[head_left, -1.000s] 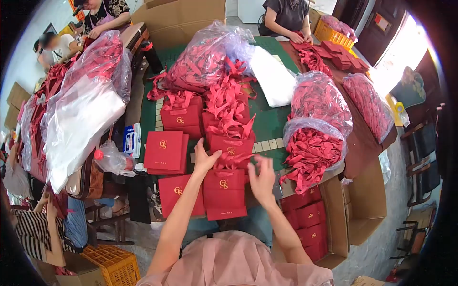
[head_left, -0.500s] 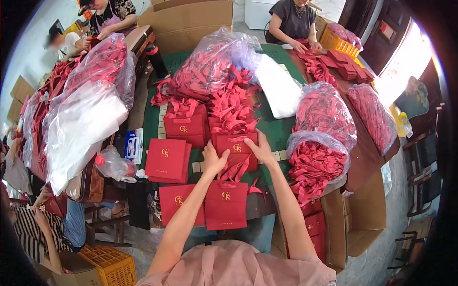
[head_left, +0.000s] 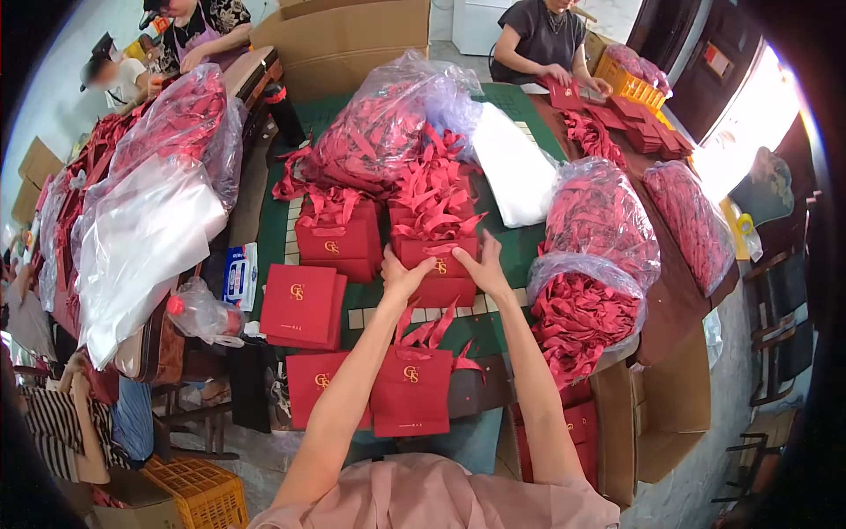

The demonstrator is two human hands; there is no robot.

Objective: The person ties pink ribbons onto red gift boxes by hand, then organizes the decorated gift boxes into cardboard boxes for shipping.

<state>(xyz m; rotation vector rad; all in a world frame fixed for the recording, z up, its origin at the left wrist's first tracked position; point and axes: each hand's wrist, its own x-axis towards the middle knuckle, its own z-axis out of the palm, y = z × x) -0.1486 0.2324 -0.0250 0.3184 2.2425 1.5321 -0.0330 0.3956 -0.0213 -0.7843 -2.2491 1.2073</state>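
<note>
Both hands are at the front of a row of red paper gift bags with ribbon handles. My left hand [head_left: 404,277] grips the left side of the front gift bag [head_left: 451,289], its thumb across the upper front. My right hand [head_left: 486,270] grips the right side, thumb near the gold logo, which it partly covers. Red ribbons [head_left: 432,198] spill over the row behind. To the left stand another row of gift bags [head_left: 335,242] and a flat stack of bags [head_left: 301,304]. Two gift bags [head_left: 411,401] lie at the table edge nearest me, with loose ribbons above them.
Clear plastic sacks of red ribbon-handled pieces [head_left: 374,132] stand at the back and a sack [head_left: 590,300] at the right. White plastic sheets [head_left: 514,167], a black bottle [head_left: 284,115] and a wipes pack [head_left: 238,275] lie around. Cardboard boxes [head_left: 674,388] stand below right. Co-workers sit across and left.
My hands have shifted slightly, thumbs moving closer together on the front bag. Across the table, a co-worker's hand now holds up a red bag.
</note>
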